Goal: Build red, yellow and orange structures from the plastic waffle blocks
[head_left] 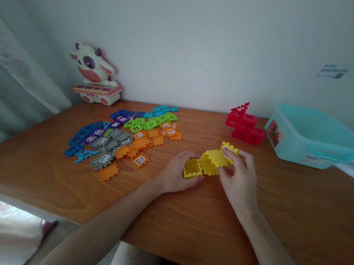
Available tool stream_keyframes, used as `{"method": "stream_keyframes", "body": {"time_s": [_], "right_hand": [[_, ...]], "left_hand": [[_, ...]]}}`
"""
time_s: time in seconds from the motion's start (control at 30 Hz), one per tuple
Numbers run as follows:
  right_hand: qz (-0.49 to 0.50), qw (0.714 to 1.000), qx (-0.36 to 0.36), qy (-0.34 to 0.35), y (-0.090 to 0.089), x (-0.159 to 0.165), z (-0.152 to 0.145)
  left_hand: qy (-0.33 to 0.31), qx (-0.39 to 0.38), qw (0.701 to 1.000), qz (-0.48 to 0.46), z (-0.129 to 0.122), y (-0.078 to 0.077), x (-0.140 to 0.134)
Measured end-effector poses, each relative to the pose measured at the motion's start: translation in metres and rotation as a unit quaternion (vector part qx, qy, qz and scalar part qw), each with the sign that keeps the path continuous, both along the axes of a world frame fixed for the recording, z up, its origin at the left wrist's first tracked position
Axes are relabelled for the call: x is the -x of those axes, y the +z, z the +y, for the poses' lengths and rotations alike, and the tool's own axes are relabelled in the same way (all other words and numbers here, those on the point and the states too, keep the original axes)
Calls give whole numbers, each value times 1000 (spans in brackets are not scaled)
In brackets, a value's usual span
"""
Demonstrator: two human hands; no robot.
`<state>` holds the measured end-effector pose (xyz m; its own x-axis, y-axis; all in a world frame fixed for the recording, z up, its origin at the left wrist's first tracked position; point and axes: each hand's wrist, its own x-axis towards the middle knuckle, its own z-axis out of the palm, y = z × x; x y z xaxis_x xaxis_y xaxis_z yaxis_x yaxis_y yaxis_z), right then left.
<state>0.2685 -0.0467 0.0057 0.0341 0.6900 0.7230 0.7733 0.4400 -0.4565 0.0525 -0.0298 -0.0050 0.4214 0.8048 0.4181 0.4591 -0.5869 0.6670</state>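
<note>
Past forearms (108, 227) at seven and five o'clock, gripping yellow interlocking tiles (216, 158) with left hand (174, 173) and right hand (242, 181), apparently mid-joining, next needing careful edge alignment.

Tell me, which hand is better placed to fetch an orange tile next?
Probably the left hand: it is nearer the orange tiles, which lie on its side. The right hand is farther away, across the yellow toy. Both hold that toy, so the left would first let go.

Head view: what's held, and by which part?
A yellow, notched plastic construction: left hand around its boxy left end, right hand pinching its right end.
</note>
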Motion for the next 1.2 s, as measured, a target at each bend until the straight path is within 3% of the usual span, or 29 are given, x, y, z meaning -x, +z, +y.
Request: {"method": "stream_keyframes", "body": {"time_s": [0.33, 0.57, 0.73, 0.87, 1.07, 1.2], "right_hand": [[1, 1000, 11, 4, -5, -2, 5], [20, 999, -17, 36, 2, 2, -2], [24, 997, -33, 63, 2, 5, -6], [0, 993, -53, 101, 1, 7, -9], [-62, 983, -79, 152, 1, 11, -11], [-153, 969, -133, 139, 6, 9, -15]], "left_hand": [[2, -21, 1000, 12, -1, 1, -1], [81, -48, 995, 36, 3, 2, 5], [-11, -132, 991, 1, -5, 13, 8], [-68, -150, 986, -30, -11, 20, 6], [-69, -146, 987, -8, -7, 11, 5], [-55, -151, 987, 22, -8, 9, 7]]}}
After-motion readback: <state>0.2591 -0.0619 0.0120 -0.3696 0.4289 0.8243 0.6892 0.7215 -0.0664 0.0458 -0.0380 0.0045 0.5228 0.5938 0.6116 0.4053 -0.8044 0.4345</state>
